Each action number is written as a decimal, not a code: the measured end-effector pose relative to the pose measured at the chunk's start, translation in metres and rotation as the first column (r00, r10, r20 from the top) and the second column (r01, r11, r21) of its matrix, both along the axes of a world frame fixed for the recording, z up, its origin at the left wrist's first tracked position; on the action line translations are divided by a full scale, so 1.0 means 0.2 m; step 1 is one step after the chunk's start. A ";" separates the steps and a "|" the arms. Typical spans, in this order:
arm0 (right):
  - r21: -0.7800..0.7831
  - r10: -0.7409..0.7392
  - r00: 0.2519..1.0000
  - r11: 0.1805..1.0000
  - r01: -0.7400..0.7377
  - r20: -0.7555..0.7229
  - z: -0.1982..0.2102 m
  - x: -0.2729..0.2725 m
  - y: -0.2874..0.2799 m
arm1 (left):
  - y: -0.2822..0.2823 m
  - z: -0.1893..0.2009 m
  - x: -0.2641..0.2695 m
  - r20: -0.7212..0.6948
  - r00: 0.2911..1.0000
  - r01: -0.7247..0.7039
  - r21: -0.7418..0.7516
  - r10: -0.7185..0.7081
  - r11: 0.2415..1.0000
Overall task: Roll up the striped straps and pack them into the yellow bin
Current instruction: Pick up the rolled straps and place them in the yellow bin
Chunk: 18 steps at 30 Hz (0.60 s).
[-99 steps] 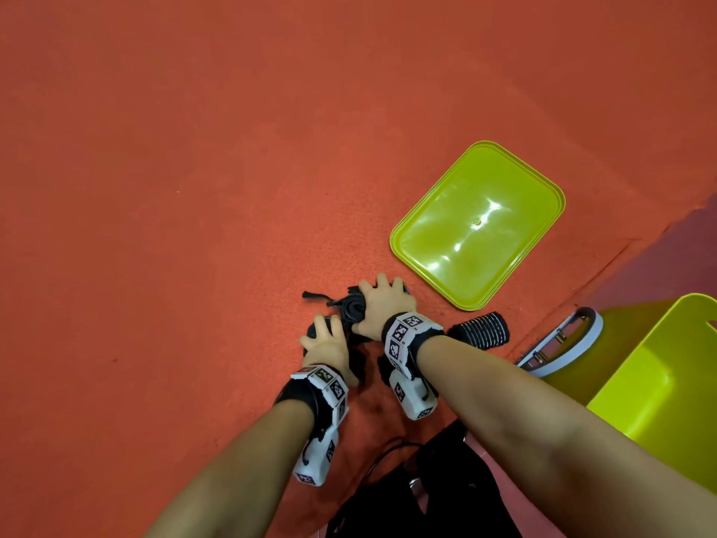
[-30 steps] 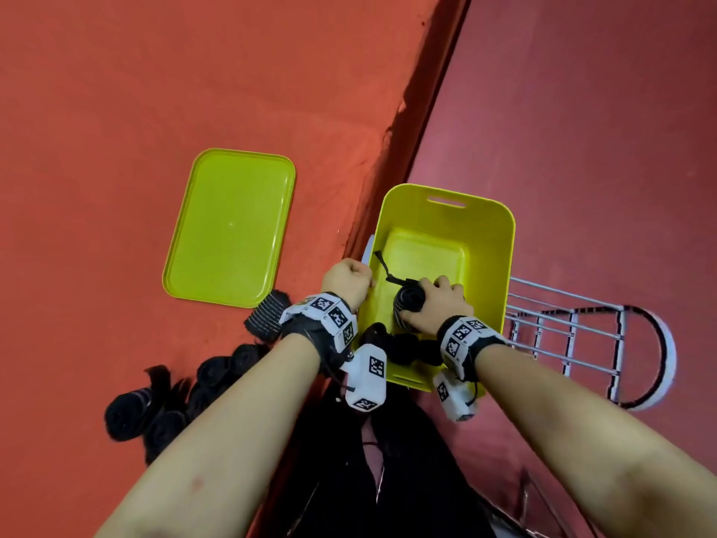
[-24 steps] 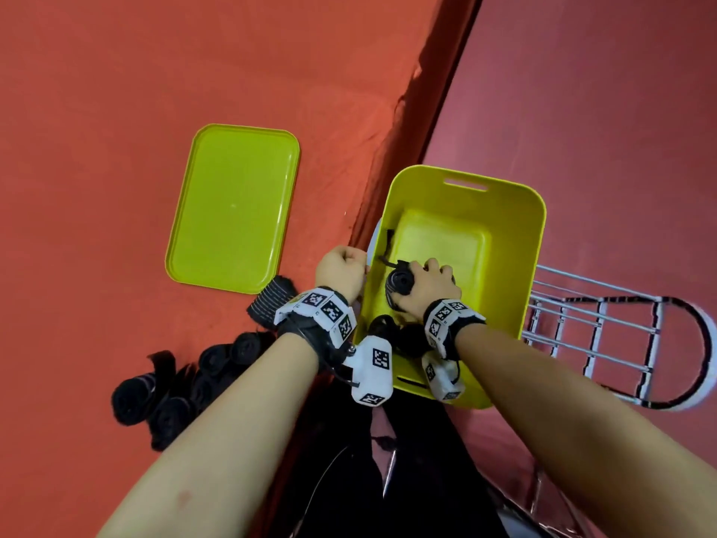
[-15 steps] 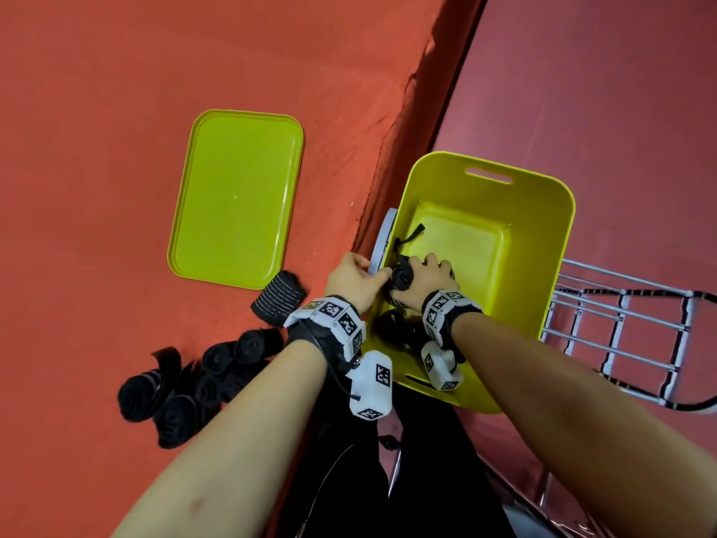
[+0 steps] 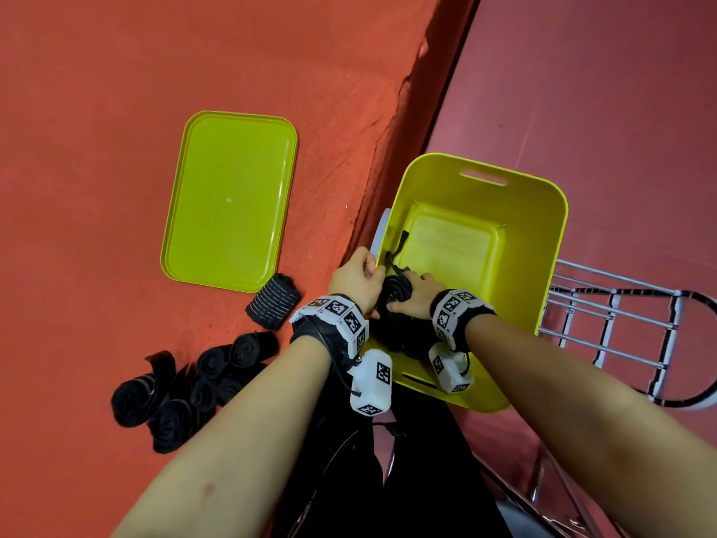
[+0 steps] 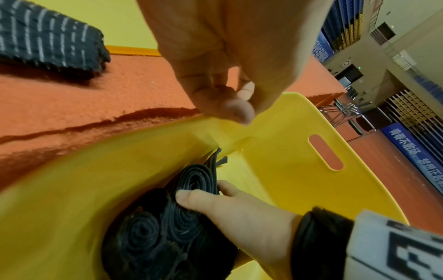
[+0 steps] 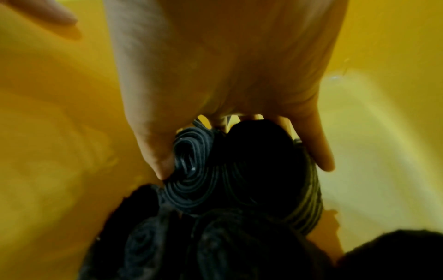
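Right hand: my right hand point(image 5: 413, 295) had its thumb and fingers wrapped round the rolled strap point(image 7: 191, 170), pressing it in beside the other rolls point(image 6: 153, 238) at the near end of the yellow bin point(image 5: 543, 242).
Left hand: my left hand point(image 5: 355, 281) was curled loosely at the bin's near-left rim, holding nothing as far as I could tell.
Done: a few rolls packed.
Left: the pile of rolled straps point(image 5: 194, 386) and one striped roll point(image 5: 273, 306) out on the floor, near the lid point(image 5: 229, 200).
Changed: half a second before, both hands sat a bit higher on that roll; now it was lower in the bin.
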State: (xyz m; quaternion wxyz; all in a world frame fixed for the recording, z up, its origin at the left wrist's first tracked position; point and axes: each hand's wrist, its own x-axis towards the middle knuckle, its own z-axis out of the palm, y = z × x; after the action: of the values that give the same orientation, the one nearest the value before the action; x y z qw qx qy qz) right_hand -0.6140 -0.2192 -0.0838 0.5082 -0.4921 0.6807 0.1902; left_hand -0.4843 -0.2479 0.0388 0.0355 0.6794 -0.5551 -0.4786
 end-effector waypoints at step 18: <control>-0.181 0.151 0.987 0.974 -0.139 0.054 0.01 -0.01 -0.01 | -0.01 -0.03 0.02 -0.023 0.992 -0.120 0.118 0.124 0.986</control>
State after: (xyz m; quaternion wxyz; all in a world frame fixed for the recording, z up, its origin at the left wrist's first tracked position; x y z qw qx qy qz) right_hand -0.6166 -0.2217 -0.0818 0.4700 -0.5898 0.6396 0.1487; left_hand -0.4809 -0.2503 0.0325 0.0333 0.7057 -0.4829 -0.5173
